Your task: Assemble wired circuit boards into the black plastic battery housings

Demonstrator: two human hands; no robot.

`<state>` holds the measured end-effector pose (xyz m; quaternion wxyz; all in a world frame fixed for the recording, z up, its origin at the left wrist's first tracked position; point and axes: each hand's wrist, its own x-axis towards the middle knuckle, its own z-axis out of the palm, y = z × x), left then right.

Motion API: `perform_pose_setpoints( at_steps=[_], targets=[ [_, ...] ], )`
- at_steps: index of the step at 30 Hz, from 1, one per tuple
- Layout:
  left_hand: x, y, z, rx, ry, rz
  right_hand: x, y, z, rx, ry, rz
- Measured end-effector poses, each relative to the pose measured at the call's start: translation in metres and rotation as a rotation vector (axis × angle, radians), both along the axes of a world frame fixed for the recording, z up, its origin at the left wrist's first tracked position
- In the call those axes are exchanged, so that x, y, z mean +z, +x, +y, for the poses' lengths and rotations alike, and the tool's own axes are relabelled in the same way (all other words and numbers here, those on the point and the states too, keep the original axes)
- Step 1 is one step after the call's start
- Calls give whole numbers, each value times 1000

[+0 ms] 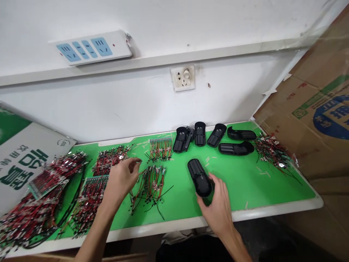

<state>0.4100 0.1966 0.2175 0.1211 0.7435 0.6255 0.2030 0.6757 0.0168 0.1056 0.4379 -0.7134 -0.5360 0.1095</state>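
Note:
My right hand (218, 205) grips the near end of a black plastic housing (199, 177) that lies on the green mat (240, 185). My left hand (121, 180) reaches over a loose bunch of red, black and brown wire leads (151, 182), its thumb and forefinger pinched together at the bunch's left edge. What the pinch holds is too small to make out. Several more black housings (215, 137) lie in a row at the back of the mat.
Heaps of red and black wire leads (40, 196) cover the mat's left side, and another heap (269, 149) sits at the right. Cardboard boxes (316, 105) stand to the right. A power strip (92, 47) and wall socket (183, 77) are on the white wall.

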Motion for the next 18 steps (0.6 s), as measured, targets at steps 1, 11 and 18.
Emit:
perform_pose_setpoints(
  at_steps=[1, 11, 18],
  targets=[
    [3, 7, -6, -47, 111, 58, 1, 1, 0, 5, 2, 19],
    [-35, 116, -83, -697, 177, -72, 8, 34, 14, 276, -35, 169],
    [-59, 134, -87, -587, 217, -100, 7, 55, 26, 438, -21, 251]
  ],
)
